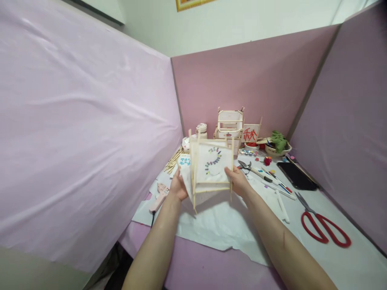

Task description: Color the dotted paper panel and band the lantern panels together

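Note:
Between my hands is a box-shaped lantern frame point(213, 165) of thin wooden sticks with white panels. Its front panel carries a curved row of small coloured marks. My left hand point(179, 186) grips the left side, its fingertips partly hidden behind a white panel. On the right edge, my right hand point(238, 180) is closed with the thumb on the front. The frame is held up over the white sheet point(211, 225), its lower stick ends pointing down. A pink glue gun point(159, 199) lies left of my left hand, its cord running toward me.
Behind stand another stick frame point(230, 117) and a panel with a red character point(250, 133). Pliers-like cutters point(252, 170), red-handled scissors point(322, 225), a black phone point(298, 176) and a plant basket point(276, 150) lie right. Loose sticks point(173, 160) lie left. Pink partitions point(250, 80) enclose the table.

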Tool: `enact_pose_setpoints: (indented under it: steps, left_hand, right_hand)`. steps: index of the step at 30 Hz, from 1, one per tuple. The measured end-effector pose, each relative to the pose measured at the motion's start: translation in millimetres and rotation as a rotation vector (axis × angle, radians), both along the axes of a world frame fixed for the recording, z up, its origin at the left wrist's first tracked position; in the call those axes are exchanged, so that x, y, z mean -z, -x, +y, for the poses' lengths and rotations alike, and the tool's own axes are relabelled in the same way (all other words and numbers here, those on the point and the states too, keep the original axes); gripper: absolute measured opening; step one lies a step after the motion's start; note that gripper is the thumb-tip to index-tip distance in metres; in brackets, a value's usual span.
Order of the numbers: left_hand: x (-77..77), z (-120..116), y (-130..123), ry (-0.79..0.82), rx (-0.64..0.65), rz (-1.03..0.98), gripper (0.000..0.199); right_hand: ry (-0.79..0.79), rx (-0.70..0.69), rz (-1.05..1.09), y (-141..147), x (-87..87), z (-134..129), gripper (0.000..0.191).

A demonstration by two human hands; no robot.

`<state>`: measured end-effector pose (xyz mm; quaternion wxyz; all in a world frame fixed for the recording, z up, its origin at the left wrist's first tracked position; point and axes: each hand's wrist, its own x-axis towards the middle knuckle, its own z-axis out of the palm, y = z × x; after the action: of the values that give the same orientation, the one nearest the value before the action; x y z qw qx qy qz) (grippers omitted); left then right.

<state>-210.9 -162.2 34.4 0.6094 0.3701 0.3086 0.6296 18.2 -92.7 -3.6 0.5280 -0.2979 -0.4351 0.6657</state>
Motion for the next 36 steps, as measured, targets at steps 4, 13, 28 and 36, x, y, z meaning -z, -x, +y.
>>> enact_pose_setpoints:
  steps: [4,13,28,36]
  left_hand:
    - [3.7,-11,-15,0.023,0.186,-0.015,0.069]
    - [41.5,-7,-15,-0.006,-0.318,0.056,0.051]
    - [53.0,-10,-14,-0.089,-0.399,0.177,0.050]
    - [35.2,-14,-11,-0.098,-0.512,-0.014,0.047]
  right_hand:
    - [-0.059,0.171,0.070,-17,-8.1,11,0.043]
    - [-0.281,0.095,-0.172,-3,5.0,4,0.037]
    - [-0.334,0.461,-0.237,-13,9.1,3,0.021]
    - [-0.195,0.627,-0.099,-62,10.8,33,0.037]
